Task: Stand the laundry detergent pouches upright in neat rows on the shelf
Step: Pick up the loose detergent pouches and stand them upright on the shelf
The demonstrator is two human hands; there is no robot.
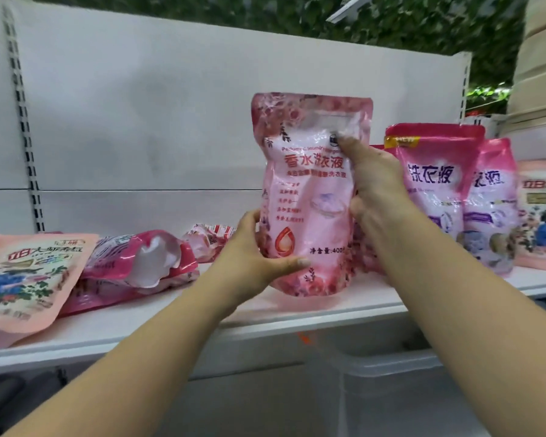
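A pale pink detergent pouch (309,197) stands upright at the middle of the white shelf (265,313). My left hand (252,257) grips its lower left side, thumb across the front. My right hand (375,187) holds its right edge, thumb pressed on the upper front. To the right, two pink-and-purple pouches (435,190) (492,209) stand upright side by side. At the left, a dark pink pouch (133,263) lies flat, and a crumpled pouch (212,241) lies behind my left hand.
A large peach-coloured bag (29,272) lies at the shelf's left end, overhanging the front edge. A similar bag (539,216) stands at the far right. The white back panel (171,121) rises behind the shelf. A translucent bin (391,373) sits below.
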